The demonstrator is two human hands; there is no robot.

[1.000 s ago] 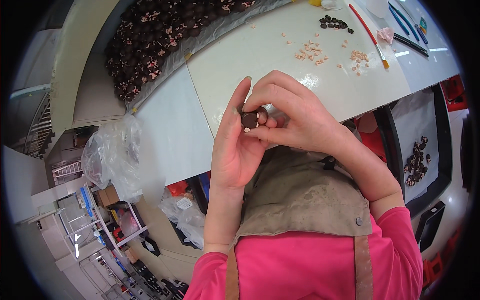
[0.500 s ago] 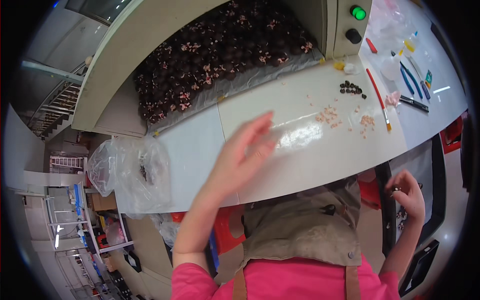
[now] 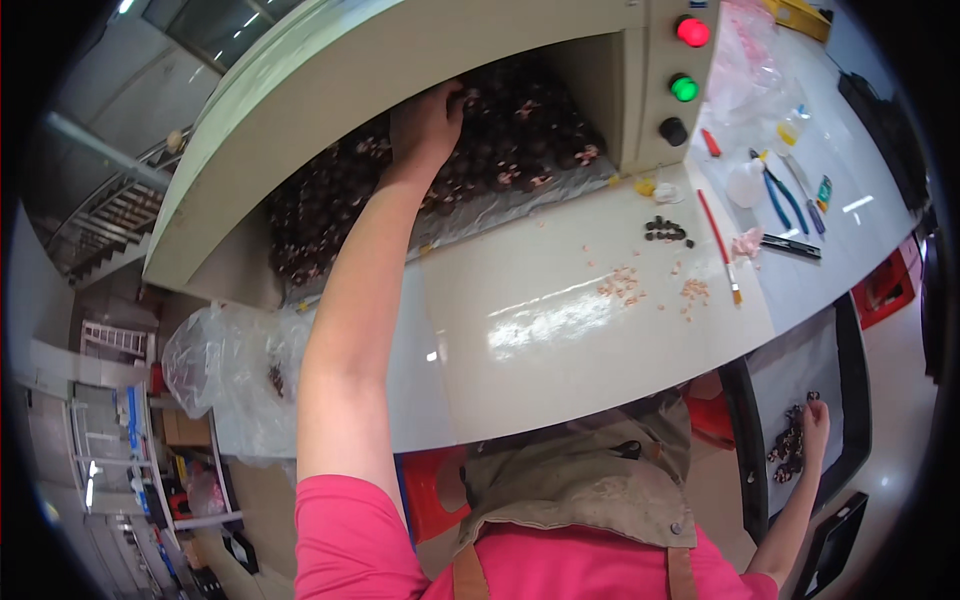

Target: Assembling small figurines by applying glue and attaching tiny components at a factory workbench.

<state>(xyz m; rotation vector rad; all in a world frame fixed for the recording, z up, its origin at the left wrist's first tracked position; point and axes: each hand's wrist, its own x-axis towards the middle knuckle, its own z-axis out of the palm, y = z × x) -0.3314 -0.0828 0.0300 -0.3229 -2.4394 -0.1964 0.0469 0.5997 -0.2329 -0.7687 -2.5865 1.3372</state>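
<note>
My left hand (image 3: 428, 130) reaches deep into the open bay of a cream-coloured machine (image 3: 440, 62). Its fingers curl down on a thick bed of small, round, dark brown pieces (image 3: 510, 130) with pink and white bits on them. Whatever lies between those fingertips is hidden. Down at the right, my right hand (image 3: 817, 430) pinches a small dark piece (image 3: 813, 396) over a black-rimmed tray (image 3: 790, 360) with a pale lining. Beside that hand, a row of similar dark pieces (image 3: 787, 452) lies in the tray.
On the white table (image 3: 480, 380) lie pink crumbs (image 3: 622, 286), black bits (image 3: 667, 230), a red-handled brush (image 3: 718, 245), blue-handled pliers (image 3: 783, 200) and a black cutter (image 3: 791, 247). A clear plastic bag (image 3: 235, 355) sits at the left. The machine's side carries a lit red lamp (image 3: 692, 31) and green lamp (image 3: 684, 88).
My left hand has gone from above the table up and forward into the machine's bay. My right hand has reached down to the tray with its dark piece. The view has shifted slightly.
</note>
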